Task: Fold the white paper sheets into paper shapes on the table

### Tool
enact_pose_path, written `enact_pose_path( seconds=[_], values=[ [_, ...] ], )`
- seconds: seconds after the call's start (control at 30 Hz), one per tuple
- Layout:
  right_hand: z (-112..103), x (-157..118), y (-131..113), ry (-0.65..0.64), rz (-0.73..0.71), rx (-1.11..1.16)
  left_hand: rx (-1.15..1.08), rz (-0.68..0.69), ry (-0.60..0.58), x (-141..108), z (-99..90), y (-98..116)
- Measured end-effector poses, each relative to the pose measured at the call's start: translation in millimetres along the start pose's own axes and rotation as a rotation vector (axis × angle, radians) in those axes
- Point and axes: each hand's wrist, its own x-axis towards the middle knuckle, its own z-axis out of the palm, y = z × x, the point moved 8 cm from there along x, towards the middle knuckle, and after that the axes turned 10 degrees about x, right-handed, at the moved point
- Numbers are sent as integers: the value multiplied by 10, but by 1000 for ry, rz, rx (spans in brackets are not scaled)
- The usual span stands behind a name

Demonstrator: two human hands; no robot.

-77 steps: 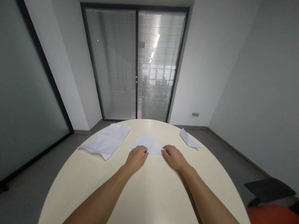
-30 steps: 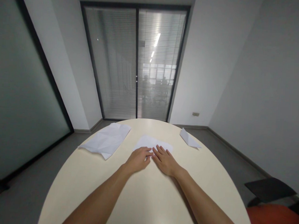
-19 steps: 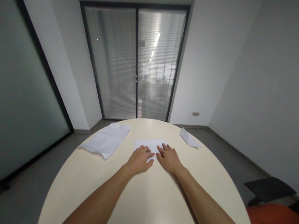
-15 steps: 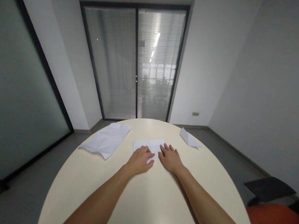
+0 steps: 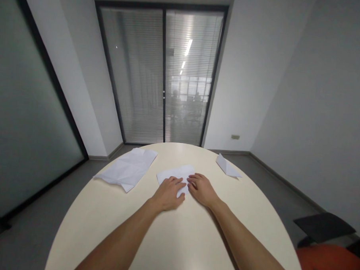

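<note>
A white sheet of paper [image 5: 176, 172] lies at the middle of the round table, partly hidden under my hands. My left hand [image 5: 169, 193] rests on its left and near part, palm down, fingers apart. On the right edge of the sheet lies my right hand [image 5: 202, 188], its fingers spread a little and pointing left. The fingertips of both hands are close together over the paper. Neither hand grips anything that shows.
A large creased white sheet [image 5: 130, 166] lies at the table's left. At the right edge sits a folded white paper [image 5: 226, 167]. The cream tabletop [image 5: 175, 242] is round. A red and black chair [image 5: 329, 261] stands at the lower right.
The middle sheet has turned slightly, its left side now nearer and its right side farther away. My right hand has shifted left toward my left hand, which has barely moved.
</note>
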Motion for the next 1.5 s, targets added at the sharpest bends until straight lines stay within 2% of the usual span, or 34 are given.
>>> enact_pose_path(
  seconds=[0.13, 0.37, 0.53, 0.73, 0.93, 1.03, 1.2, 1.33, 1.5],
  values=[
    [43, -7, -4, -34, -17, 1, -7, 6, -21, -7, 0, 12],
    [41, -11, 135, -47, 62, 21, -36, 51, -112, -45, 216, -23],
    [-57, 13, 21, -11, -6, 66, -15, 39, -114, -45, 206, -21],
    [-18, -48, -98, -89, -63, 240, -13, -89, -69, -10, 127, -140],
    [20, -81, -72, -134, -85, 205, -59, -131, -38, 3, 148, -219],
    [12, -80, -51, -125, -68, 185, -131, -155, -8, 11, 160, -252],
    [-9, -75, 13, -99, -37, 137, -243, -180, 91, 13, 77, -288],
    [-35, -64, 91, -73, -9, 105, -251, -204, 96, -4, 35, -295],
    [-51, -56, 142, -44, 28, 100, -258, -154, 101, -13, 22, -248]
  ],
)
